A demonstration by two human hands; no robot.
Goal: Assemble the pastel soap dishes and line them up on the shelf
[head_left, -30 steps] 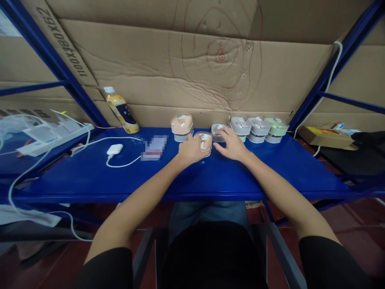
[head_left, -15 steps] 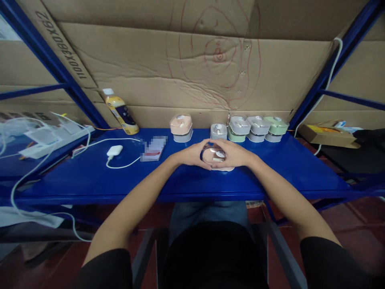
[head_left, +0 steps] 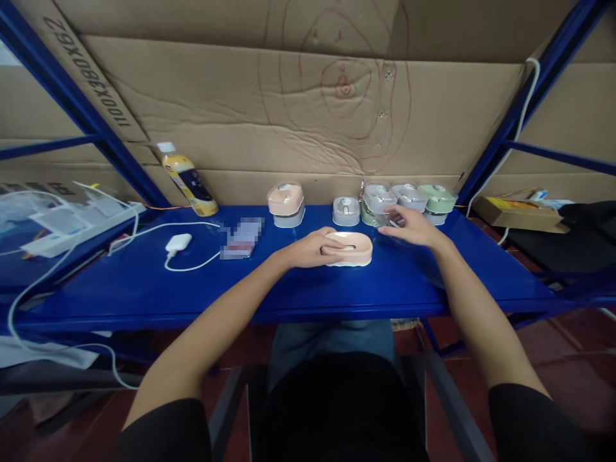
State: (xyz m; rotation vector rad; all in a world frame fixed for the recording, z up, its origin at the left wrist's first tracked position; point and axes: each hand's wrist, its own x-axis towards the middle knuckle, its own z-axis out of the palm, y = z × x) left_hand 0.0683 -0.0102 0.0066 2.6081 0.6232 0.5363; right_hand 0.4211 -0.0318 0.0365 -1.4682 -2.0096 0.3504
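Observation:
A peach oval box (head_left: 362,249) with a slot in its top lies on the blue table in front of me. My left hand (head_left: 315,249) grips its left end, with fingers reaching over the top. Raised to the right of the box, apart from it, is my right hand (head_left: 408,226). Its fingers are curled, and a small pale thing shows between thumb and fingertips, too unclear to name. Behind that hand stand a grey box (head_left: 379,197) stacked on a green one. A single grey box (head_left: 346,210) with a clear cover is just left of them.
More two-tier boxes stand along the cardboard wall: a peach-topped stack (head_left: 286,202) at left and a green-topped stack (head_left: 437,199) at right. A phone (head_left: 245,237), a white charger (head_left: 178,242) with cable and a yellow bottle (head_left: 190,183) occupy the left side.
My right hand has left the peach box and moved right and up. The box's clear cover with the round label no longer shows on it. My left hand stays on its left end.

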